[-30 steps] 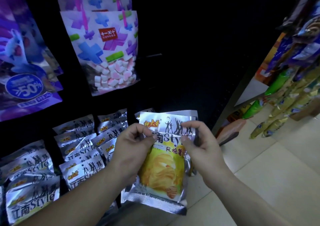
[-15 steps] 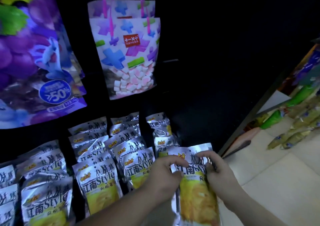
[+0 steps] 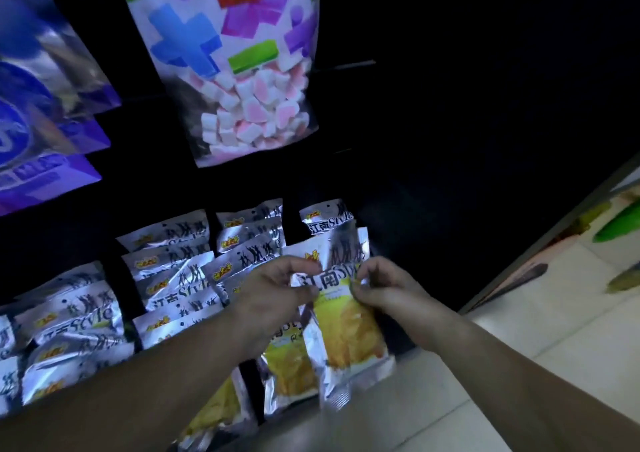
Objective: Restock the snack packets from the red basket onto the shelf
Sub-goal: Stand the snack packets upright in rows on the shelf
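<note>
I hold one silver-and-yellow chip packet point(image 3: 349, 327) by its upper part. My left hand point(image 3: 273, 289) pinches its left edge and my right hand point(image 3: 381, 287) pinches its right edge. The packet hangs upright at the front of the rightmost row of matching silver packets point(image 3: 325, 219) on the dark shelf wall point(image 3: 450, 140). More rows of the same packets point(image 3: 173, 271) hang to the left. The red basket is not in view.
A marshmallow bag with coloured crosses point(image 3: 235, 70) hangs above the rows. Large purple bags point(image 3: 45, 122) hang at the upper left. A pale tiled floor point(image 3: 519, 365) lies at the right, with green and yellow packets point(image 3: 620, 226) on another rack beyond.
Both hands have carried the packet forward and up to the front of the rightmost row. The camera has moved closer to the shelf and tilted down.
</note>
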A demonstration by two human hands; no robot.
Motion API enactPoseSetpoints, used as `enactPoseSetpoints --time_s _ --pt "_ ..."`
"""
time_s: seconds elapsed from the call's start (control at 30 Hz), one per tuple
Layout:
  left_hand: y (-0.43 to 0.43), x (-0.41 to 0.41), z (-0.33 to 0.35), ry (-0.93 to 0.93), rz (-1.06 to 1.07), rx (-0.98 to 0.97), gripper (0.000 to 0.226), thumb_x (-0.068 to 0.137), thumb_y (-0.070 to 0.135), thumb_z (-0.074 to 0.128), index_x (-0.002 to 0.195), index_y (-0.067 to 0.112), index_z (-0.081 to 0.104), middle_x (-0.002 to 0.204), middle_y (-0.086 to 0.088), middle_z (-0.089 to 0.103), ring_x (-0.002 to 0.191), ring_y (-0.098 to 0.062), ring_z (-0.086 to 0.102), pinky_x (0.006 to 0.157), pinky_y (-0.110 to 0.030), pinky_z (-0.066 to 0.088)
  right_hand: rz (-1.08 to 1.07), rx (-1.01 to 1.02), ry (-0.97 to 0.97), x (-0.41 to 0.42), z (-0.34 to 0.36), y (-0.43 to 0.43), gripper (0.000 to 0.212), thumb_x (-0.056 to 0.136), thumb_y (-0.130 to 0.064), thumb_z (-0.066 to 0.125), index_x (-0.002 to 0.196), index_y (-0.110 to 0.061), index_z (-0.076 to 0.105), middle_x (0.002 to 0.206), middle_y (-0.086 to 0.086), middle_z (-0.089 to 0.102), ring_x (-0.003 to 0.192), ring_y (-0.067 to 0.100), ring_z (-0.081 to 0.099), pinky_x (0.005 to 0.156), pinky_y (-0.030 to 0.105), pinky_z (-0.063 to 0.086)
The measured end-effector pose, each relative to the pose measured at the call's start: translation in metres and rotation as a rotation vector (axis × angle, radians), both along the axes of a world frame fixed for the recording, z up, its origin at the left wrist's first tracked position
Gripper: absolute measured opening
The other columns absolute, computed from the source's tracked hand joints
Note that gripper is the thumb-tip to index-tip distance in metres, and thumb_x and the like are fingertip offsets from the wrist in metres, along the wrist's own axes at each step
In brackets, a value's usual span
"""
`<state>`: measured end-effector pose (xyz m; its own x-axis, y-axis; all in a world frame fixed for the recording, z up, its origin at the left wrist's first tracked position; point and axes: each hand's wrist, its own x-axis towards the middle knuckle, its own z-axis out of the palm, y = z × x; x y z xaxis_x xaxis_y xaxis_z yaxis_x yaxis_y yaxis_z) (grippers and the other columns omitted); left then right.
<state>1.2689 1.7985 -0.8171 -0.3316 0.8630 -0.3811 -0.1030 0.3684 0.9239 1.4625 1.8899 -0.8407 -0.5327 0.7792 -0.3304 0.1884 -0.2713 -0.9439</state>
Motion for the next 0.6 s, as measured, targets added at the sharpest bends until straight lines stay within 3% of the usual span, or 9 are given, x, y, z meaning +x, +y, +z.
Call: enactPoseSetpoints --time_s 0.1,0.17,0.23,0.33,0.5,0.6 --pt "0.028 0.013 -0.018 -0.072 -0.048 -0.002 0.024 0.086 -0.005 0.077 0.094 0.018 0.077 0.109 0.006 0.072 0.068 -0.013 0.066 0.057 -0.028 0.054 -0.085 -0.111 0.129 0.018 -0.004 0.011 0.038 0.072 -0.018 0.086 0.097 -0.012 0.058 0.086 0.005 0.066 0.074 0.019 0.065 0.062 0.031 0.052" --pt "0.042 0.025 -0.031 -0.121 -0.069 -0.022 0.024 0.085 -0.006 0.076 0.093 0.017 0.076 0.091 0.006 0.07 0.064 -0.014 0.063 0.057 -0.029 0.053 -0.087 -0.066 0.03 0.027 -0.015 0.013 0.041 0.074 -0.014 0.089 0.1 -0.019 0.059 0.092 0.003 0.07 0.077 0.021 0.07 0.063 0.035 0.057" --pt "0.053 0.032 -0.043 -0.169 -0.113 -0.052 0.023 0.086 -0.004 0.075 0.093 0.018 0.075 0.08 0.005 0.066 0.065 -0.016 0.061 0.064 -0.035 0.052 -0.126 0.031 -0.065 0.032 -0.028 0.018 0.042 0.074 -0.013 0.09 0.101 -0.028 0.062 0.111 0.004 0.064 0.093 0.025 0.07 0.069 0.04 0.061" --pt "0.061 0.026 -0.052 -0.228 -0.196 -0.063 0.026 0.086 -0.004 0.074 0.092 0.021 0.074 0.084 -0.006 0.058 0.072 -0.018 0.061 0.066 -0.034 0.051 -0.127 0.082 -0.066 0.036 -0.034 0.031 0.052 0.062 -0.029 0.094 0.103 -0.029 0.063 0.123 0.011 0.058 0.107 0.033 0.064 0.08 0.046 0.061" --pt "0.066 0.009 -0.052 -0.275 -0.284 -0.033 0.028 0.089 -0.006 0.07 0.092 0.022 0.073 0.087 -0.009 0.061 0.073 -0.016 0.062 0.058 -0.026 0.048 -0.021 -0.045 0.135 0.032 -0.025 0.036 0.045 0.066 -0.015 0.089 0.094 -0.017 0.055 0.094 0.006 0.072 0.08 0.022 0.07 0.066 0.036 0.055" --pt "0.065 0.005 -0.057 -0.202 -0.292 -0.026 0.025 0.087 -0.004 0.074 0.097 0.019 0.075 0.096 -0.003 0.072 0.082 -0.019 0.067 0.073 -0.034 0.055 -0.06 -0.004 0.095 0.029 -0.025 0.032 0.042 0.072 -0.009 0.09 0.095 -0.017 0.056 0.089 0.005 0.073 0.076 0.021 0.07 0.064 0.035 0.056"
